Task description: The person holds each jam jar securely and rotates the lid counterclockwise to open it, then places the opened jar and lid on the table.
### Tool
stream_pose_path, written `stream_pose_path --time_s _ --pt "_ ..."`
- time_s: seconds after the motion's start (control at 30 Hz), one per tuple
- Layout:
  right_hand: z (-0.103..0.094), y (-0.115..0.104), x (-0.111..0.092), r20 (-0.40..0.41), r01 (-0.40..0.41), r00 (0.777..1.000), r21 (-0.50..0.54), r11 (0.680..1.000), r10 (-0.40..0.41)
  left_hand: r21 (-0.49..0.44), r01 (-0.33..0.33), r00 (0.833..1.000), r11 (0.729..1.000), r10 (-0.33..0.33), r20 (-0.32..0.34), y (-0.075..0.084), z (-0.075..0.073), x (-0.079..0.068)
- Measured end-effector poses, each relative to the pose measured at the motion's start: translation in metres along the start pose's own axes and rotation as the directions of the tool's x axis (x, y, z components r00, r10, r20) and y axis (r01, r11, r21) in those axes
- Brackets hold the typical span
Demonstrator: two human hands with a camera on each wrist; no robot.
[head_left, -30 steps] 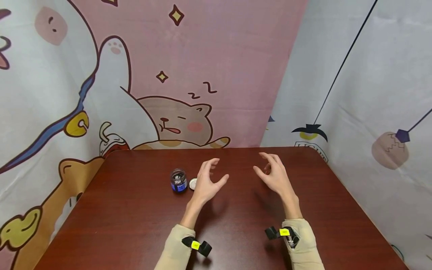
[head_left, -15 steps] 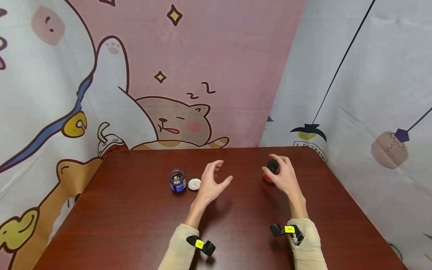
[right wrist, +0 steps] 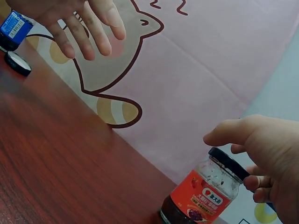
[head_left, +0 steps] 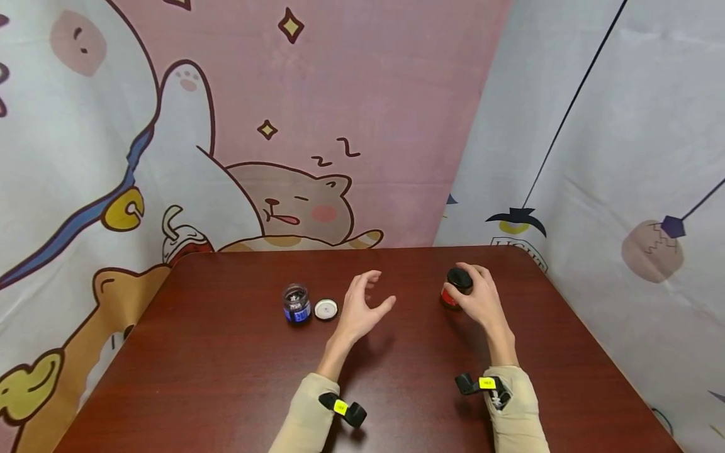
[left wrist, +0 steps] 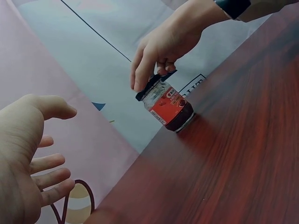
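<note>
Red jar point(head_left: 451, 297) stands upright on the right part of the table point(head_left: 226, 377), toward the far edge, black lid point(head_left: 460, 278) on. Right hand point(head_left: 481, 302) arches over it: thumb at the near side of the lid, fingers bent about the other side, some hidden. Right wrist view puts the thumb tip just beside the rim; whether the hand pinches the lid, cannot tell. Label point(right wrist: 201, 197) is red-orange with printed characters and a small picture of fruit; dark contents point(left wrist: 181, 119) fill the lower part of the glass, residue clings above. Left hand point(head_left: 359, 311) is held above the table left of the red jar, well apart from it, fingers spread and slightly bent, thumb held away from them. Left of that hand, blue jar point(head_left: 297, 308) stands upright, mouth uncovered. White-lined lid point(head_left: 325, 309) lies between blue jar and left hand, just beside the jar, pale inside up, rim black. Each beige sleeve point(head_left: 517, 402) carries a black camera point(head_left: 354, 414) with a yellow tag point(head_left: 340, 407). Behind the table, the cloth point(head_left: 396, 126) shows a sleeping cat point(head_left: 311, 201) on pink and a hanging lamp point(head_left: 518, 220) on pale grey.
</note>
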State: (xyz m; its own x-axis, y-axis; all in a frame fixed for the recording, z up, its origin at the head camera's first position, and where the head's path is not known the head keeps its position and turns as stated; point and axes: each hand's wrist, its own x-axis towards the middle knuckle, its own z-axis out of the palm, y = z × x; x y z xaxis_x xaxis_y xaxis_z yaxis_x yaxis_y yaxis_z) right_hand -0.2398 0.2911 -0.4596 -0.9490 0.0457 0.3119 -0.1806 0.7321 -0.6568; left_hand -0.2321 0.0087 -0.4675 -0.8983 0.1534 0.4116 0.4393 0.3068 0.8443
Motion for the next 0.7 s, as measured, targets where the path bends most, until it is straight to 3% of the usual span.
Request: stream_pose_path --time_s 0.7 --pt "-0.001 0.004 -0.001 0.047 -0.03 0.998 0.01 0.999 0.03 -0.041 0.045 0.996 0.998 -0.042 0.076 -0.008 0.024 0.0"
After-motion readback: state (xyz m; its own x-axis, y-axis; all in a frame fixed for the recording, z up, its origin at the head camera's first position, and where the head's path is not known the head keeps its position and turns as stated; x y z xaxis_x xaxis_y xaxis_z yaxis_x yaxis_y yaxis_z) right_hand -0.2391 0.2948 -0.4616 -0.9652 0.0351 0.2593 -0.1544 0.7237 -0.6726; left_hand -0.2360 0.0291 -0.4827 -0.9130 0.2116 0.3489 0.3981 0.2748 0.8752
